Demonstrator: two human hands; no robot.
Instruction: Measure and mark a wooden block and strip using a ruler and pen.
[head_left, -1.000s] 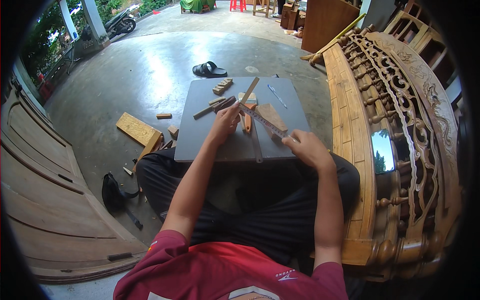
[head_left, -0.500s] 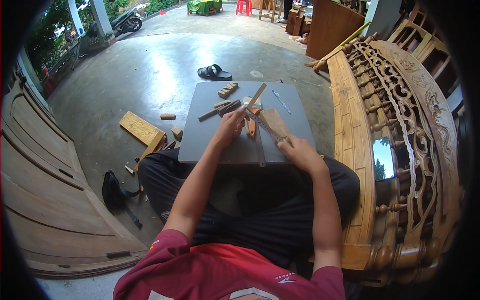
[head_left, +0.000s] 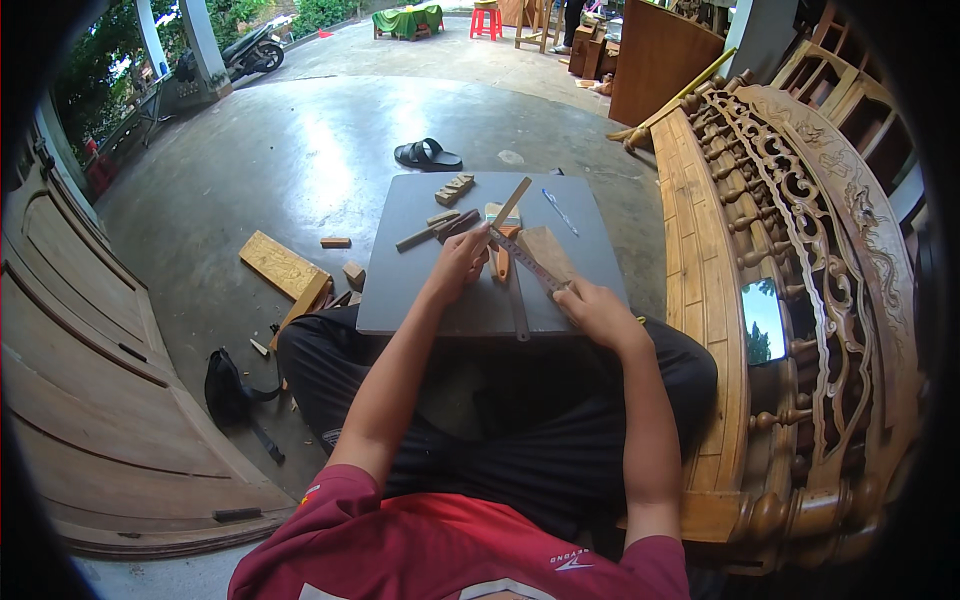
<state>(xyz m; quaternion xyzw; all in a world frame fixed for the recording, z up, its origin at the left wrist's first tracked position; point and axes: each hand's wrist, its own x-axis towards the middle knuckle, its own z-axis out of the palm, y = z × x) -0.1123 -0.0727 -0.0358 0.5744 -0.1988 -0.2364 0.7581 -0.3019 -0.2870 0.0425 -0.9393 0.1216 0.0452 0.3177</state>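
Observation:
Above the small grey table point(head_left: 400, 300), my left hand point(head_left: 462, 262) is closed on a thin wooden strip point(head_left: 514, 200) that slants up and away. A silver measuring strip point(head_left: 527, 259) with marks runs from the fingers of my left hand to my right hand point(head_left: 600, 312), whose thumb and fingers pinch its near end. Any more of it under my right palm is hidden. Beneath lie a paintbrush point(head_left: 502, 262) with an orange handle, a flat wooden block point(head_left: 545, 250) and a steel ruler point(head_left: 519, 310) with a hole at its end.
Further back on the table are a notched wooden piece point(head_left: 455, 188), dark wooden pieces point(head_left: 425, 236) and a pen point(head_left: 561, 212). A black sandal point(head_left: 428, 155) lies beyond. Wood offcuts point(head_left: 285, 265) and a black bag point(head_left: 230, 385) sit left; a carved wooden bench point(head_left: 700, 300) stands right.
The view has tilted slightly, so the table sits a little lower. Both hands keep their grip on the wooden strip and measuring strip, with almost no movement.

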